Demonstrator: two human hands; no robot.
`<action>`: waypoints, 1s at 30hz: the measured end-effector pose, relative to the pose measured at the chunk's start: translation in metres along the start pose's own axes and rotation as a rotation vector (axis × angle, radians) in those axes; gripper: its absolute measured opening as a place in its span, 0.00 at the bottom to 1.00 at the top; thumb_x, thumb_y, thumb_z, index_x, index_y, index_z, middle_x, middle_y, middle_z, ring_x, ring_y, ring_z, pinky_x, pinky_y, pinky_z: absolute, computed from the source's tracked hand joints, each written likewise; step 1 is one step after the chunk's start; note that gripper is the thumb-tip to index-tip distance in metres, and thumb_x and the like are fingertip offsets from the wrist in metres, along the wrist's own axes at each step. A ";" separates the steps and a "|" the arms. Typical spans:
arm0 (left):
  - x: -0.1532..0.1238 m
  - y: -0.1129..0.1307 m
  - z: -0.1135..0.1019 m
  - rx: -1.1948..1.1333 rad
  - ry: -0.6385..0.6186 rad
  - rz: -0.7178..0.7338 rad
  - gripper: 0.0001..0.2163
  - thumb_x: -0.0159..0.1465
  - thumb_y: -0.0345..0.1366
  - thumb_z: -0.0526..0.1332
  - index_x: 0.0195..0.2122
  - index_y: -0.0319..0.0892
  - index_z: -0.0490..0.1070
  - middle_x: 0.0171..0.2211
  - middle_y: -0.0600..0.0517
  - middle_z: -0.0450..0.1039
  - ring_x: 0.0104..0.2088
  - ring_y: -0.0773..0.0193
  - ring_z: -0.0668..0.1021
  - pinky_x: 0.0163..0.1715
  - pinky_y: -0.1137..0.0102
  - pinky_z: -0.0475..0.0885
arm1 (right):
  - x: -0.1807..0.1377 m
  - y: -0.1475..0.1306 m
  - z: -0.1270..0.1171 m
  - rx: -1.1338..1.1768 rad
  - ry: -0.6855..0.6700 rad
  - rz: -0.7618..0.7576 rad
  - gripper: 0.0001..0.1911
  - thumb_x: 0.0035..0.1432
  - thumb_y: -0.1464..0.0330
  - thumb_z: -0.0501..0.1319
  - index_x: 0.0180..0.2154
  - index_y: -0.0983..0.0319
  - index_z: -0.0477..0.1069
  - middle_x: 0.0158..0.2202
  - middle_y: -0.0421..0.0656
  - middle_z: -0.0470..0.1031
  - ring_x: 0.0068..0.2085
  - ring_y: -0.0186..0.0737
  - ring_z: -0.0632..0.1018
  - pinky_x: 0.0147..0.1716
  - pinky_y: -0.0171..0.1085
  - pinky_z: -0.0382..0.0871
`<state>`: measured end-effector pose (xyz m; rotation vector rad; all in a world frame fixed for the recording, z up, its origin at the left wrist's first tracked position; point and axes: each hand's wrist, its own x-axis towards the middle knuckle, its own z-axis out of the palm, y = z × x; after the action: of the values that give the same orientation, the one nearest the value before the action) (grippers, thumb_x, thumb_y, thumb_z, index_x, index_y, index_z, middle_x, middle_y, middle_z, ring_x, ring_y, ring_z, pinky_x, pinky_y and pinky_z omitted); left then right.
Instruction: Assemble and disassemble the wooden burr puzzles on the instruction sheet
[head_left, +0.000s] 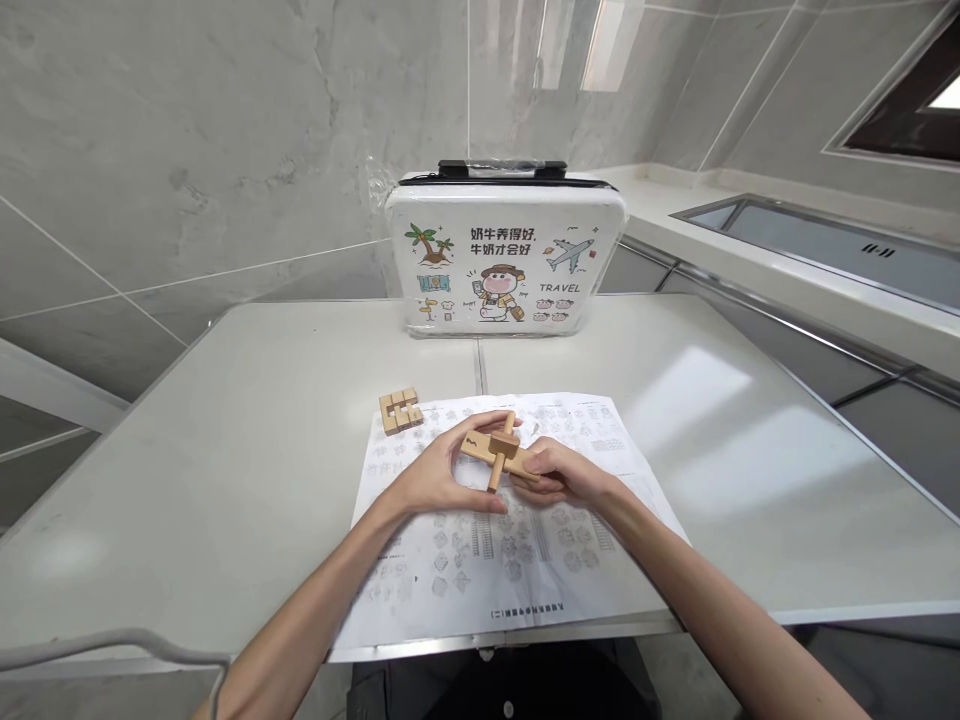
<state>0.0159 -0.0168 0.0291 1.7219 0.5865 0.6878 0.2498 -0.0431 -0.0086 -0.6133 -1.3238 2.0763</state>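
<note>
Both hands meet over the middle of a large white paper sheet printed with rows of small grey puzzle diagrams, which lies flat on the smooth, pale grey counter and overhangs its near edge slightly. Between them sits a pale wooden puzzle of crossed square bars: one long bar runs from ten o'clock to four o'clock, and a shorter bar passes through it nearly upright, leaning toward one o'clock. The wood is unfinished, light tan, with sharp square edges.

The left hand curls around the ten o'clock end of the long bar, thumb on top and fingers tucked under, so it is closed on the puzzle. The right hand cups the four o'clock end from beneath, fingers bent around it; how firmly it pinches is hard to tell, since the bar hides the fingertips.

At ten o'clock from the hands, just off the sheet's far left corner, a second small notched block of the same pale wood lies flat on the counter, well apart from both hands. At twelve o'clock, a glossy white hard-shell case with cartoon prints and a black handle stands upright against the grey marbled tile wall.
</note>
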 end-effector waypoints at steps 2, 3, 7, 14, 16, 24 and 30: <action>0.000 0.000 0.001 0.002 0.025 -0.008 0.45 0.49 0.40 0.83 0.68 0.49 0.69 0.67 0.39 0.72 0.67 0.39 0.74 0.70 0.47 0.64 | 0.000 -0.002 0.001 0.003 0.011 -0.008 0.26 0.63 0.60 0.62 0.17 0.57 0.57 0.16 0.32 0.53 0.16 0.28 0.54 0.19 0.35 0.45; 0.000 0.000 0.001 0.008 0.048 -0.013 0.45 0.48 0.39 0.83 0.67 0.49 0.70 0.66 0.39 0.72 0.66 0.40 0.75 0.70 0.47 0.64 | 0.001 -0.003 0.002 0.003 0.029 -0.015 0.26 0.64 0.60 0.62 0.17 0.58 0.58 0.16 0.32 0.54 0.17 0.28 0.54 0.19 0.35 0.46; 0.000 -0.001 0.001 0.048 0.128 -0.023 0.44 0.47 0.39 0.83 0.65 0.48 0.71 0.64 0.39 0.74 0.64 0.41 0.76 0.68 0.49 0.66 | 0.003 -0.007 0.006 -0.038 0.152 -0.051 0.27 0.67 0.57 0.61 0.18 0.58 0.61 0.16 0.34 0.57 0.18 0.30 0.57 0.21 0.36 0.50; 0.002 0.000 0.002 0.105 0.188 -0.001 0.41 0.48 0.40 0.82 0.63 0.46 0.70 0.62 0.41 0.75 0.62 0.44 0.77 0.66 0.53 0.69 | 0.005 -0.003 0.004 -0.059 0.216 -0.069 0.27 0.69 0.54 0.61 0.20 0.58 0.62 0.17 0.33 0.55 0.19 0.31 0.57 0.22 0.36 0.50; 0.002 0.000 0.002 0.117 0.198 -0.006 0.41 0.48 0.40 0.82 0.63 0.46 0.70 0.62 0.41 0.75 0.62 0.44 0.76 0.65 0.52 0.69 | 0.005 -0.002 0.003 -0.061 0.209 -0.065 0.27 0.69 0.53 0.61 0.22 0.58 0.62 0.18 0.32 0.55 0.20 0.31 0.57 0.22 0.36 0.50; 0.002 -0.005 0.002 0.099 0.204 -0.048 0.45 0.42 0.41 0.85 0.63 0.47 0.71 0.61 0.40 0.76 0.61 0.43 0.77 0.63 0.51 0.71 | 0.002 -0.002 0.002 -0.074 0.127 -0.055 0.28 0.72 0.49 0.60 0.24 0.59 0.63 0.19 0.31 0.55 0.20 0.30 0.56 0.23 0.35 0.50; 0.002 -0.010 0.002 0.014 0.179 -0.042 0.47 0.41 0.44 0.86 0.64 0.47 0.72 0.61 0.38 0.77 0.62 0.40 0.78 0.64 0.49 0.70 | 0.001 -0.004 0.004 -0.040 0.078 -0.059 0.28 0.71 0.47 0.61 0.25 0.59 0.65 0.19 0.31 0.56 0.20 0.30 0.56 0.22 0.35 0.51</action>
<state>0.0189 -0.0145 0.0197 1.6664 0.7513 0.8149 0.2466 -0.0437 -0.0035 -0.6574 -1.3260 1.9630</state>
